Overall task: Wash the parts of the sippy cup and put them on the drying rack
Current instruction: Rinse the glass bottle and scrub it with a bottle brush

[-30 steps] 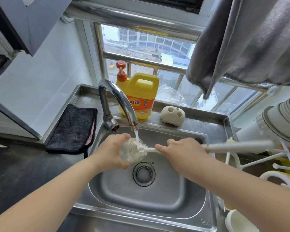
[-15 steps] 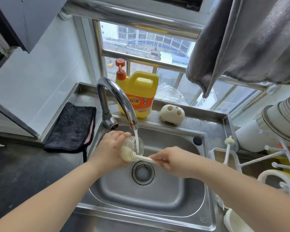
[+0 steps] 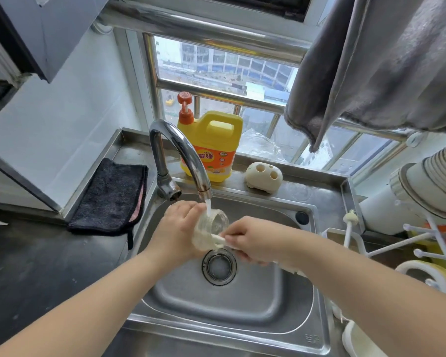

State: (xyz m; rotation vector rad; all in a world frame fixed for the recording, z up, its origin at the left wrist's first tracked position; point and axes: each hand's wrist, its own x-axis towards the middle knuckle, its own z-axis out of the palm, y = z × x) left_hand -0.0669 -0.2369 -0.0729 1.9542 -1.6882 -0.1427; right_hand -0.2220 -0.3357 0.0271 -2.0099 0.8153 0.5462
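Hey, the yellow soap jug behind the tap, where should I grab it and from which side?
Probably best by the moulded handle on top of the soap jug, coming from above and from the front. The jug stands upright against the window ledge, the orange pump sits at its left corner, and the tap curves across its lower left, so the upper right is the freer way in.

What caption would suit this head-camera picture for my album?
Left hand holds a clear cup under the running faucet while the right hand works a brush inside it.

Single head-worn wide-angle view, looking forward and down, close over the sink (image 3: 242,300)
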